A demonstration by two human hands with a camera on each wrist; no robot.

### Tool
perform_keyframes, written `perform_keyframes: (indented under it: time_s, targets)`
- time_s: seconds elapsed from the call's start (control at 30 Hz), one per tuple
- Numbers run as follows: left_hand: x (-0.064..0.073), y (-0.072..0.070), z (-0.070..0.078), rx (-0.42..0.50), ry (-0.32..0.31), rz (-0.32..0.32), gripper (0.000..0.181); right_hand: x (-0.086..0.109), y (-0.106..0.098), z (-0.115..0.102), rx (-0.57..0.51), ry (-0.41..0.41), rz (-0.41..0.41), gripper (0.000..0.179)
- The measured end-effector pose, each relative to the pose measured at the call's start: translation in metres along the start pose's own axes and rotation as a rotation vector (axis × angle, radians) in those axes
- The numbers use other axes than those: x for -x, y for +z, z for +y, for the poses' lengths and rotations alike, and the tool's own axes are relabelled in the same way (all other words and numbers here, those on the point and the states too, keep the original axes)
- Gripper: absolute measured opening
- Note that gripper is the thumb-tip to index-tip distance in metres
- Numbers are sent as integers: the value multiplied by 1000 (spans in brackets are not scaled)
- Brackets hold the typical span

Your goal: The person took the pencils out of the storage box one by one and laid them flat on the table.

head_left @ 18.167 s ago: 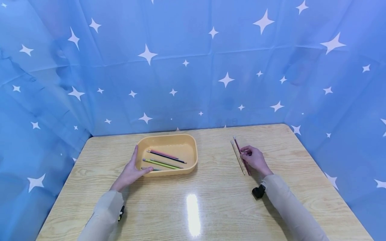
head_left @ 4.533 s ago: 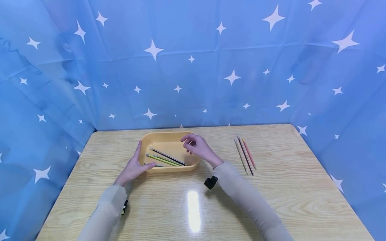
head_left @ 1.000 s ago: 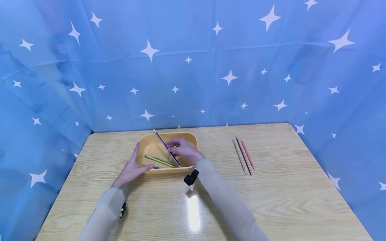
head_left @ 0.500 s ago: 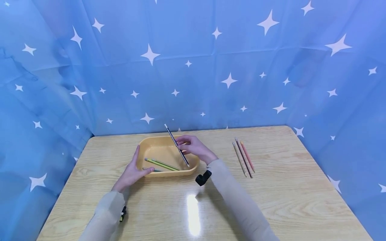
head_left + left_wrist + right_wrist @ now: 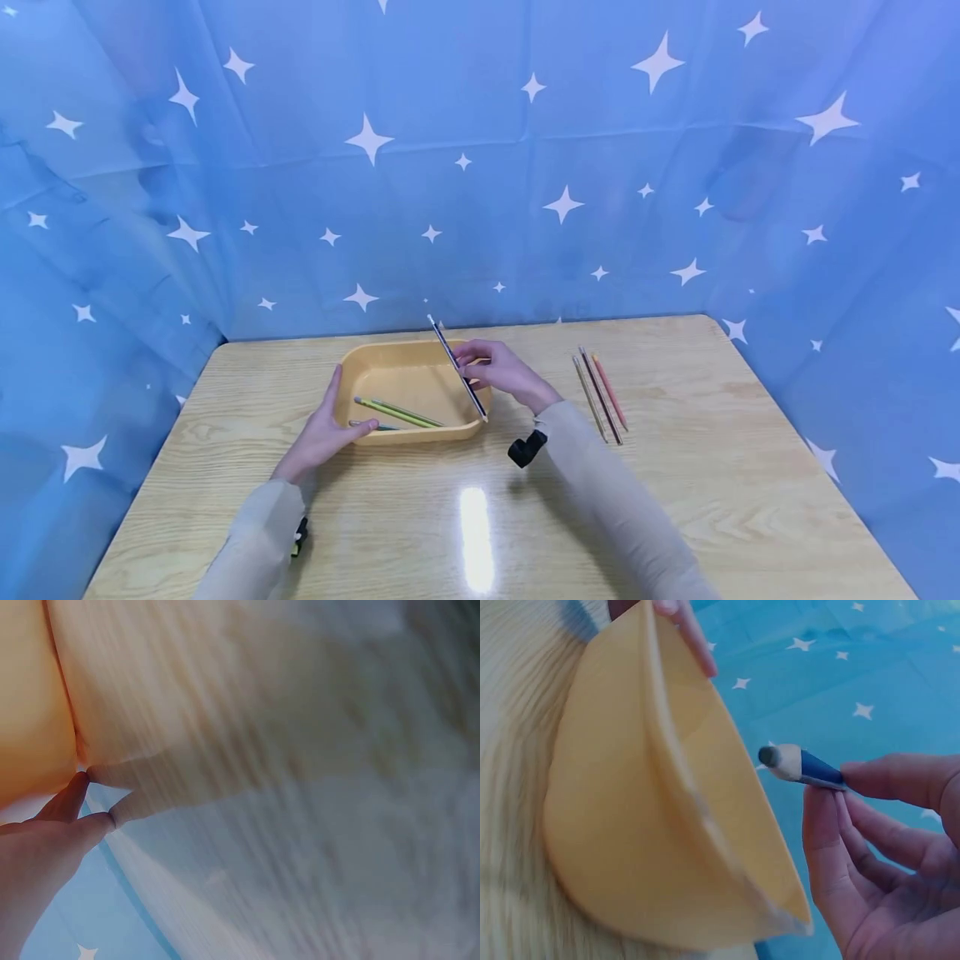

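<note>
My right hand (image 5: 504, 372) pinches a dark blue pencil (image 5: 446, 345) between thumb and fingers, above the right end of a yellow-orange tray (image 5: 405, 383). The pencil slants, its bare-wood end with a dark tip (image 5: 786, 762) facing the right wrist camera, just beyond the tray's rim there. At the tray's left near corner, my left hand (image 5: 318, 437) holds it, thumb over the near rim and fingers along the left side. Inside lie a yellow-green pencil (image 5: 401, 413), a darker green pencil (image 5: 417, 415) and a teal pencil (image 5: 386, 427) partly covered by the left thumb.
On the wooden table (image 5: 697, 500), right of the tray, a gold pencil (image 5: 590, 399), a dark maroon pencil (image 5: 602, 396) and a red pencil (image 5: 611, 392) lie side by side. A blue star-patterned curtain (image 5: 480, 200) hangs behind the table's far edge.
The red pencil went from the tray to the table earlier. Over the last second my right hand has carried the dark blue pencil rightward across the tray. My left hand stays put.
</note>
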State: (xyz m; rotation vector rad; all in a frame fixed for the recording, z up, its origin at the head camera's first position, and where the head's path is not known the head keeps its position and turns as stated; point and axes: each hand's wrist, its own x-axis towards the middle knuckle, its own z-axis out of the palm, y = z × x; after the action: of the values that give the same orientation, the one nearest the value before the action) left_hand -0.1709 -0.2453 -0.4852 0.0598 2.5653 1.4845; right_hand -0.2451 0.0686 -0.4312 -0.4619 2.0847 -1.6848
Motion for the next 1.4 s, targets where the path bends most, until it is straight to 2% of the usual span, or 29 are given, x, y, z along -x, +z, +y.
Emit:
perform_keyframes:
  time_s: [0.37, 0.67, 0.87, 1.4]
  targets:
    - [0, 0, -1, -11, 4, 4, 118, 26, -15, 8, 43, -39, 52, 32]
    - [0, 1, 1, 4, -25, -6, 119, 44, -33, 19, 102, -10, 72, 33]
    - [0, 1, -1, -3, -35, -3, 119, 57, -44, 26, 95, 3, 100, 34]
    - [2, 0, 1, 6, -24, -18, 118, 101, -93, 56, 148, 50, 170, 35]
